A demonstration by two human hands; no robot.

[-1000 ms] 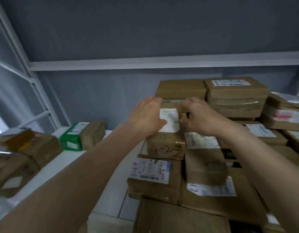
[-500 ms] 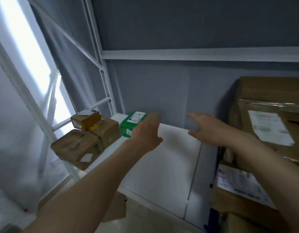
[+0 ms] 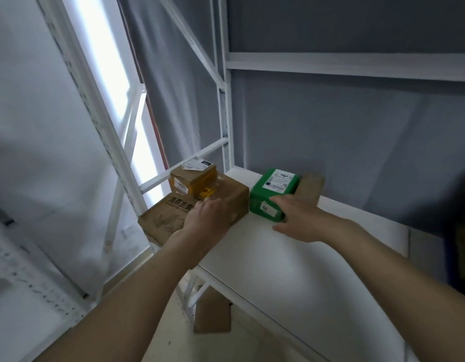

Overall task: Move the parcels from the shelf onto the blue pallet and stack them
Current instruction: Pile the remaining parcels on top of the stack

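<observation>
A green box with a white label stands on the white shelf board, with a plain brown parcel lying close behind it. To its left lies a larger brown parcel, and a small yellow-taped box sits on top of that. My left hand rests on the larger brown parcel's near right corner, its fingertips hidden. My right hand touches the green box's near right corner, fingers spread over the top edge and thumb low by the shelf board.
White shelf uprights and cross braces rise behind and left of the parcels. Another shelf board runs overhead. A brown parcel lies on the floor below the shelf. A dark blurred mass fills the right edge.
The view swung left from the stacked parcels to the shelf's left end. Both hands left the stack and reached out to the brown parcel and the green box.
</observation>
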